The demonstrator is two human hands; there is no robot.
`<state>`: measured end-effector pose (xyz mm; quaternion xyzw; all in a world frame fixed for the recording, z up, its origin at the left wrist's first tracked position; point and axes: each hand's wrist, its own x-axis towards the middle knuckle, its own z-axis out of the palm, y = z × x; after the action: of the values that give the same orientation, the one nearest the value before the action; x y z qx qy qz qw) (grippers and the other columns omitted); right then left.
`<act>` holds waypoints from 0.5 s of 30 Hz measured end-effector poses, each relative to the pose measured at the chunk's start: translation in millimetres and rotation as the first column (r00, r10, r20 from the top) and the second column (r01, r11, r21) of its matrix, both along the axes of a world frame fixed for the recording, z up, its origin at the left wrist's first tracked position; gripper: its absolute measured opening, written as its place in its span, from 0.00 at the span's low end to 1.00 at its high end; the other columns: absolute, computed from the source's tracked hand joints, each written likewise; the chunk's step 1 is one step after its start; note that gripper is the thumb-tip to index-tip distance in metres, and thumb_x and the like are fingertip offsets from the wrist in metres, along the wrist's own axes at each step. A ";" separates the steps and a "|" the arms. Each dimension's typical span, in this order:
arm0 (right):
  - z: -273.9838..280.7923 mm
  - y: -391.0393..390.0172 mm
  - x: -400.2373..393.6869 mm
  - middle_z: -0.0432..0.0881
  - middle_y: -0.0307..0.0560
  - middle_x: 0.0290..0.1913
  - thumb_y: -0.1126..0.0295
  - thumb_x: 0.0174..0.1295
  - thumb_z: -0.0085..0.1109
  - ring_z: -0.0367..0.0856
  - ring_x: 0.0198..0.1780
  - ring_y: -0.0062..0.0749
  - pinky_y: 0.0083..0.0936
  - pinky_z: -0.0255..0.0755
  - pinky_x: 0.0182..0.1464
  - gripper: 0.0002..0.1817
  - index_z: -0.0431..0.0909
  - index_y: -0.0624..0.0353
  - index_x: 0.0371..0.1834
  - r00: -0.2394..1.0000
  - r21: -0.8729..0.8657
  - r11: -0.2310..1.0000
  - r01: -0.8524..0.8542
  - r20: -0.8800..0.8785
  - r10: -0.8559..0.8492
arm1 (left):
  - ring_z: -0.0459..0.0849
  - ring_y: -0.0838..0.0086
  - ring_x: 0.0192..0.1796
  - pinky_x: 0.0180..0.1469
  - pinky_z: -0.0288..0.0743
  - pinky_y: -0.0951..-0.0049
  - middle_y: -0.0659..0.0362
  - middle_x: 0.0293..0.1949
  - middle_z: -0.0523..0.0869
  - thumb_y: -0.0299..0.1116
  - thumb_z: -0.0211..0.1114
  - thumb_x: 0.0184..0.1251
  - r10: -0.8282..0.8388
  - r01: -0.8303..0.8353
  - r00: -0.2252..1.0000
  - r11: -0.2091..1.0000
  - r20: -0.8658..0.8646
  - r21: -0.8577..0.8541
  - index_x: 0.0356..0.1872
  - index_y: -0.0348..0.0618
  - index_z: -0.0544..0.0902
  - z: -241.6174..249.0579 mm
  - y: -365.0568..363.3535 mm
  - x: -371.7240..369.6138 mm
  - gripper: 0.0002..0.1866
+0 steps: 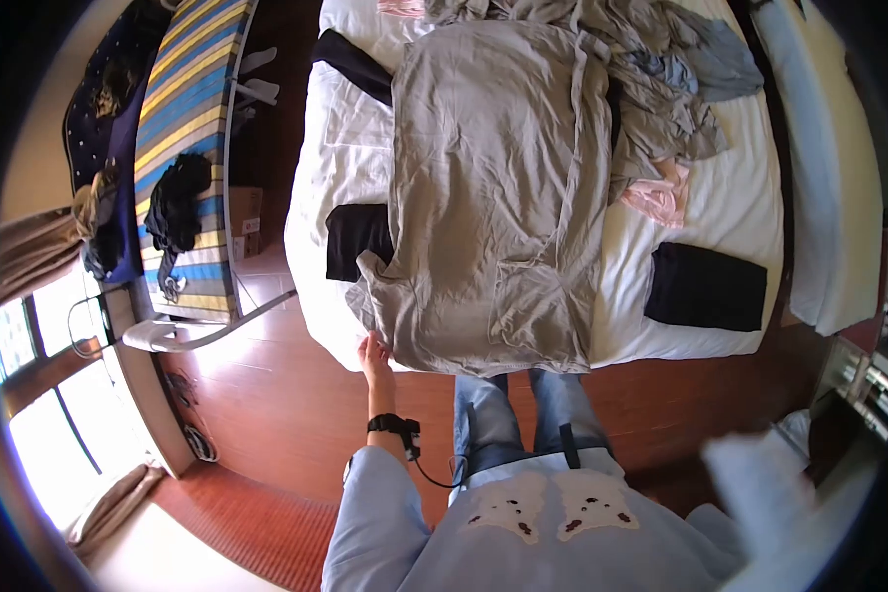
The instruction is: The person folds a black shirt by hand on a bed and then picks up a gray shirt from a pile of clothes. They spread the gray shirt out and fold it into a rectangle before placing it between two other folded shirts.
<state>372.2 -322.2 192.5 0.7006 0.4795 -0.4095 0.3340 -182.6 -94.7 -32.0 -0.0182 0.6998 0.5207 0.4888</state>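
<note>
A large grey-beige garment (493, 178) lies spread over the white bed (701, 340), with its lower edge along the bed's near edge. My left hand (375, 353) touches the garment's near left corner, its fingertips together at the cloth; a black strap is round that wrist. My right hand is not visible; a blurred light-blue sleeve (760, 483) shows at the lower right. Left of the garment lies a black cloth (357, 237), partly under it, and a folded black cloth (707, 286) is on the right.
Crumpled grey cloths (661, 79) and a pink piece (658, 194) lie at the bed's upper right. On the left stands a striped board (192, 118) with black clothing (178, 202) on it. Windows (59, 395) are at the lower left.
</note>
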 end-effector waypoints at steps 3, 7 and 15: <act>49.2 -4.1 64.1 0.77 0.53 0.31 0.68 0.51 0.45 0.73 0.39 0.47 0.42 0.62 0.44 0.11 0.76 0.60 0.24 0.960 -0.158 0.954 -0.256 0.075 0.270 | 0.65 0.84 0.22 0.23 0.61 0.81 0.67 0.24 0.67 0.49 0.55 0.58 -0.060 0.061 0.998 0.994 0.009 -0.086 0.35 0.43 0.70 14.0 8.4 8.8 0.18; 55.0 116.0 186.7 0.77 0.50 0.31 0.68 0.48 0.46 0.72 0.41 0.44 0.42 0.60 0.50 0.10 0.77 0.61 0.25 0.419 -0.050 0.440 -0.896 0.227 0.879 | 0.71 0.80 0.25 0.26 0.66 0.81 0.64 0.21 0.70 0.50 0.52 0.59 -0.115 0.129 0.986 0.985 0.119 -0.118 0.37 0.40 0.73 9.0 9.8 3.6 0.21; 0.0 588.8 41.8 0.73 0.51 0.38 0.74 0.44 0.47 0.68 0.46 0.40 0.34 0.58 0.52 0.12 0.74 0.63 0.33 0.226 0.383 -0.048 -0.922 0.635 0.739 | 0.76 0.67 0.41 0.38 0.71 0.70 0.56 0.35 0.77 0.38 0.52 0.61 0.342 -0.371 0.911 0.924 0.231 0.091 0.36 0.35 0.73 74.7 51.1 48.9 0.14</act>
<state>414.0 266.5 192.5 0.3615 0.8734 0.1947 0.2620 -133.7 -43.6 42.6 -0.1684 0.5924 0.6418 0.4570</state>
